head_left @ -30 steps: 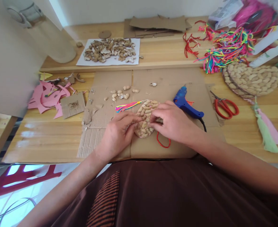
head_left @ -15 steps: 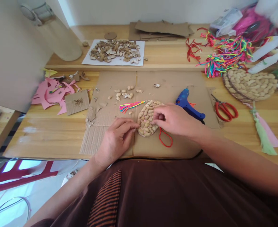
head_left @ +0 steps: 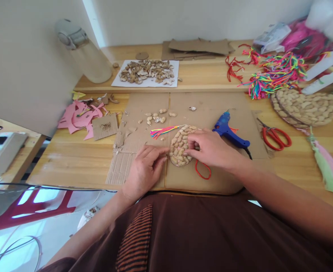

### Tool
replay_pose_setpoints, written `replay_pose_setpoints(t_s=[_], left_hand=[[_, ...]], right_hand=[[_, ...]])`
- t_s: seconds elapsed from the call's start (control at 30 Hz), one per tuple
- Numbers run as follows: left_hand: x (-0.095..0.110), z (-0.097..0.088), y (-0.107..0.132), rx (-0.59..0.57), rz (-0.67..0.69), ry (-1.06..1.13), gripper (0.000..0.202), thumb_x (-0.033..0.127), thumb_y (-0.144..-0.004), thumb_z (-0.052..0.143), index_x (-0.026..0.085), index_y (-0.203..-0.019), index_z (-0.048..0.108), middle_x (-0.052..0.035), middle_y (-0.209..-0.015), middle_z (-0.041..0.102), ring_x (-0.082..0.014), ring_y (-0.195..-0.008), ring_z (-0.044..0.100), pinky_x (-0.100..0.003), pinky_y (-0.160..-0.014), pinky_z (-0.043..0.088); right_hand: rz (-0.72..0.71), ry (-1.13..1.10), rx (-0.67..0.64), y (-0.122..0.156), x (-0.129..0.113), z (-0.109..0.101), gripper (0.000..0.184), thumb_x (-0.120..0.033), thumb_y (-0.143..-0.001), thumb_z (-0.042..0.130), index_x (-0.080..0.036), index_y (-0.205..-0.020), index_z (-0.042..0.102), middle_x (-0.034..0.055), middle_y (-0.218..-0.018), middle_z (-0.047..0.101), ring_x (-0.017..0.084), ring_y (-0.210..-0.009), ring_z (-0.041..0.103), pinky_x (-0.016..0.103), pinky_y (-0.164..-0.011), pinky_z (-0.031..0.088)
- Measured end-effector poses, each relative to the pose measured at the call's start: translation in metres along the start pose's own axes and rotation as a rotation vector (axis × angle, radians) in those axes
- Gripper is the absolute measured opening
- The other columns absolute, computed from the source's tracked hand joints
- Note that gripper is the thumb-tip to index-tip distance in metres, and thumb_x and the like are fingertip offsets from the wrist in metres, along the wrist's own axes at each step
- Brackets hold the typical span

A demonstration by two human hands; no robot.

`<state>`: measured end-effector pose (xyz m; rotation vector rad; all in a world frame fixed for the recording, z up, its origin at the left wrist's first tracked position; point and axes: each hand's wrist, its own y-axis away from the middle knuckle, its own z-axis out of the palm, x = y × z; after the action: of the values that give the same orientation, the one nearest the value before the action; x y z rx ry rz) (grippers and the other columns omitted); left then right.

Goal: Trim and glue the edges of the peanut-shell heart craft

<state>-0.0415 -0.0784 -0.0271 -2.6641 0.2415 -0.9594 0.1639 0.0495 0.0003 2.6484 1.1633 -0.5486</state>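
Note:
A flat piece covered in peanut shells [head_left: 179, 145] lies on the cardboard mat, with a multicoloured tassel [head_left: 163, 132] off its upper left and a red cord loop [head_left: 203, 170] at its lower right. My left hand [head_left: 147, 166] rests at its left edge, index finger stretched to the rim and thumb apart from it. Over the right part of the piece, my right hand [head_left: 208, 146] has its fingers curled in a pinch against the shells. Whatever is between those fingertips is hidden. A blue glue gun [head_left: 230, 132] lies just beyond my right hand.
Loose peanut shells [head_left: 155, 116] lie on the mat; more are heaped on white paper [head_left: 115, 81] on the shelf. Red-handled scissors [head_left: 276, 138], a second shell-covered piece [head_left: 308, 107] and colourful tassels [head_left: 282, 75] are at right. Pink scraps [head_left: 78, 117] and a bottle [head_left: 89, 60] are at left.
The whole view has shifted, so things appear further right and slightly lower. Both hands stay at the peanut-shell piece, the right one still pinched over it.

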Motion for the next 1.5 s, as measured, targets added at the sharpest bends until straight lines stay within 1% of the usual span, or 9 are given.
replay_pose_setpoints(t_s=[0.33,0.5,0.67,0.83,1.03,1.2,1.27,1.37,1.5], left_hand=[[-0.016,-0.016,-0.005,0.096,-0.104,-0.124,0.026,0.010,-0.087,0.060,0.020,-0.110,0.067,-0.0035,-0.092,0.068,-0.0165,-0.087,0.063,-0.031,-0.083,0.052],[-0.023,-0.012,-0.025,0.067,-0.050,-0.155,0.021,0.013,-0.087,0.062,0.021,-0.105,0.070,-0.0054,-0.099,0.068,-0.0191,-0.095,0.063,-0.033,-0.088,0.050],[-0.029,-0.011,-0.045,0.022,-0.003,-0.279,0.013,0.018,-0.088,0.063,0.020,-0.097,0.071,-0.0068,-0.097,0.067,-0.0226,-0.096,0.061,-0.036,-0.088,0.049],[-0.029,-0.002,-0.054,-0.050,-0.012,-0.332,0.005,0.019,-0.087,0.063,0.018,-0.090,0.068,-0.0062,-0.092,0.067,-0.0230,-0.092,0.060,-0.037,-0.086,0.048],[-0.032,-0.008,-0.057,-0.074,0.017,-0.305,0.004,0.017,-0.086,0.063,0.018,-0.086,0.066,-0.0055,-0.090,0.069,-0.0222,-0.091,0.061,-0.037,-0.085,0.047],[-0.036,-0.028,-0.061,0.058,-0.266,0.041,0.010,0.030,-0.086,0.065,0.021,-0.089,0.066,-0.0007,-0.082,0.069,-0.0146,-0.072,0.062,-0.026,-0.068,0.048],[-0.042,-0.033,-0.068,0.109,-0.332,0.166,0.016,0.036,-0.084,0.066,0.019,-0.086,0.066,-0.0012,-0.080,0.069,-0.0140,-0.071,0.062,-0.025,-0.067,0.048],[-0.057,-0.037,-0.086,0.165,-0.360,0.218,0.021,0.038,-0.080,0.069,0.018,-0.083,0.065,-0.0024,-0.078,0.069,-0.0147,-0.071,0.063,-0.025,-0.067,0.048],[-0.081,-0.045,-0.128,0.185,-0.362,0.121,0.023,0.039,-0.078,0.067,0.017,-0.086,0.065,-0.0034,-0.080,0.070,-0.0155,-0.070,0.064,-0.026,-0.066,0.048]], right_hand=[[0.044,0.085,0.058,0.005,-0.007,0.005,0.024,-0.035,-0.083,0.072,-0.020,-0.069,0.058,0.0027,-0.081,0.066,0.023,-0.083,0.053,0.031,-0.063,0.017],[0.018,-0.088,0.113,0.012,-0.001,0.005,0.023,-0.039,-0.084,0.071,-0.021,-0.072,0.063,0.0004,-0.077,0.067,0.020,-0.079,0.056,0.032,-0.067,0.026],[0.001,-0.299,0.347,0.031,0.014,-0.002,0.021,-0.033,-0.095,0.057,-0.020,-0.080,0.065,0.0010,-0.075,0.067,0.017,-0.073,0.058,0.031,-0.073,0.039],[0.087,-0.263,0.567,0.043,0.031,0.004,0.019,-0.031,-0.096,0.053,-0.021,-0.082,0.062,0.0018,-0.076,0.065,0.017,-0.073,0.060,0.030,-0.069,0.043],[0.065,-0.289,0.590,0.047,0.036,0.011,0.014,-0.028,-0.093,0.057,-0.021,-0.083,0.064,0.0009,-0.072,0.064,0.015,-0.065,0.058,0.028,-0.064,0.043],[0.053,-0.319,0.619,0.050,0.036,0.008,0.012,-0.025,-0.093,0.058,-0.021,-0.083,0.064,0.0004,-0.073,0.064,0.014,-0.065,0.058,0.027,-0.065,0.044],[0.032,-0.333,0.598,0.049,0.037,0.009,0.012,-0.025,-0.094,0.057,-0.021,-0.084,0.063,0.0003,-0.073,0.063,0.014,-0.065,0.058,0.027,-0.065,0.045],[-0.025,-0.337,0.561,0.049,0.039,0.012,0.013,-0.025,-0.095,0.055,-0.021,-0.085,0.063,0.0005,-0.074,0.062,0.014,-0.067,0.059,0.027,-0.065,0.046],[-0.044,-0.336,0.549,0.050,0.039,0.014,0.014,-0.026,-0.095,0.055,-0.022,-0.085,0.063,0.0008,-0.073,0.062,0.015,-0.066,0.060,0.026,-0.064,0.047]])
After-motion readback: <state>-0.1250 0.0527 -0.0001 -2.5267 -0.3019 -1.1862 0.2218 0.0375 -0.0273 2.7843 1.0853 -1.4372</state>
